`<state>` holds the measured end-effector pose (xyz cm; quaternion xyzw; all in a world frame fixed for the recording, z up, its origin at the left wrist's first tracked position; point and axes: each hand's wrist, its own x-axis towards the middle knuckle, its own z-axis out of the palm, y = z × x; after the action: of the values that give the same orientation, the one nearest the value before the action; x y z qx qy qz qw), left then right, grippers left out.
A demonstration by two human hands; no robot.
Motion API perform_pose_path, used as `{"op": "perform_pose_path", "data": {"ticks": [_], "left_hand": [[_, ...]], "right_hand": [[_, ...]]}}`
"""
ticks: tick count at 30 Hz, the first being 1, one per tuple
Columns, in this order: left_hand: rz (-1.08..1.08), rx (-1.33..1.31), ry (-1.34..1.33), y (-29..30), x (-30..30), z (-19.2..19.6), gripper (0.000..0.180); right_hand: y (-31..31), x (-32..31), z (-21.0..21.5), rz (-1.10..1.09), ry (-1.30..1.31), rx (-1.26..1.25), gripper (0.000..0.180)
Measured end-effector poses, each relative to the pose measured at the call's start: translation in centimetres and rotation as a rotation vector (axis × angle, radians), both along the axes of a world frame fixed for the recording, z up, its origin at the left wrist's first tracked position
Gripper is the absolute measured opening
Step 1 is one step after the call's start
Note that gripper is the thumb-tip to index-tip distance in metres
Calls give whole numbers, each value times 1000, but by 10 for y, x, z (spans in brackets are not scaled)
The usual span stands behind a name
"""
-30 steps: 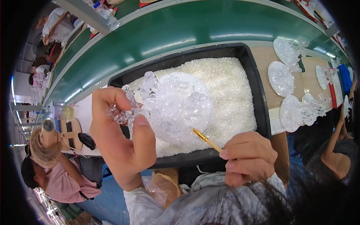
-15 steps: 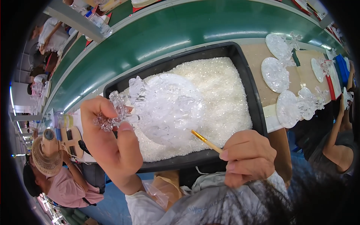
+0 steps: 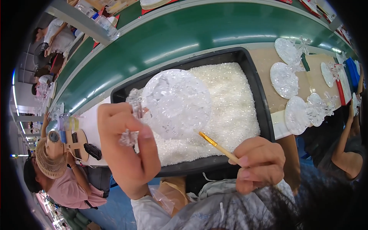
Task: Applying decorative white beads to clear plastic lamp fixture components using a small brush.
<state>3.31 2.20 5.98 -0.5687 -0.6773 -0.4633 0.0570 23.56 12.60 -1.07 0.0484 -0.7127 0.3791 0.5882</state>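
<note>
My left hand (image 3: 129, 142) is closed around the clear, knobbly end of a transparent ornament with a round white disc base (image 3: 178, 105). The disc is tipped up over a black tray (image 3: 264, 103) filled with glittering white granules (image 3: 234, 99). Between the fingertips of my right hand (image 3: 260, 163) is a small paintbrush (image 3: 218, 145) with a wooden handle and gold ferrule. The brush tip is at the disc's lower right edge; whether it touches I cannot tell. My left fingers hide part of the ornament.
Several clear ornaments with round bases (image 3: 284, 80) stand on brown board to the right of the tray. A green conveyor belt (image 3: 165, 46) runs behind it. At the left sits a person in pink (image 3: 73, 184) near a woven fan cover (image 3: 55, 157); another person (image 3: 341, 149) works at the right.
My left hand has turned the ornament, so the disc's face shows more fully. Both hands have shifted slightly, and the brush stays by the disc's lower right edge.
</note>
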Motion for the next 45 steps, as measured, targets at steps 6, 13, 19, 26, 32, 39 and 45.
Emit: {"op": "perform_pose_path", "data": {"ticks": [6,13,19,26,32,39,45], "left_hand": [[-88,-80,237,11,0,3,10],[-119,-31,402,9,1,3,28],[-146,-120,437,12,15,14,37],[-218,-44,509,11,11,10,34],[-235,-74,368,5,9,9,32],[-228,-172,333,2,9,15,32],[-192,124,319,10,9,-9,26]], "right_hand": [[-9,3,10,-34,16,-165,16],[-10,-13,13,176,-231,-73,38],[-10,-18,9,135,-248,-30,30],[-9,-10,18,214,-326,-93,40],[-16,-5,19,137,-288,-229,40],[-6,-16,12,125,-88,-10,18],[-14,-4,10,123,-177,-237,40]]}}
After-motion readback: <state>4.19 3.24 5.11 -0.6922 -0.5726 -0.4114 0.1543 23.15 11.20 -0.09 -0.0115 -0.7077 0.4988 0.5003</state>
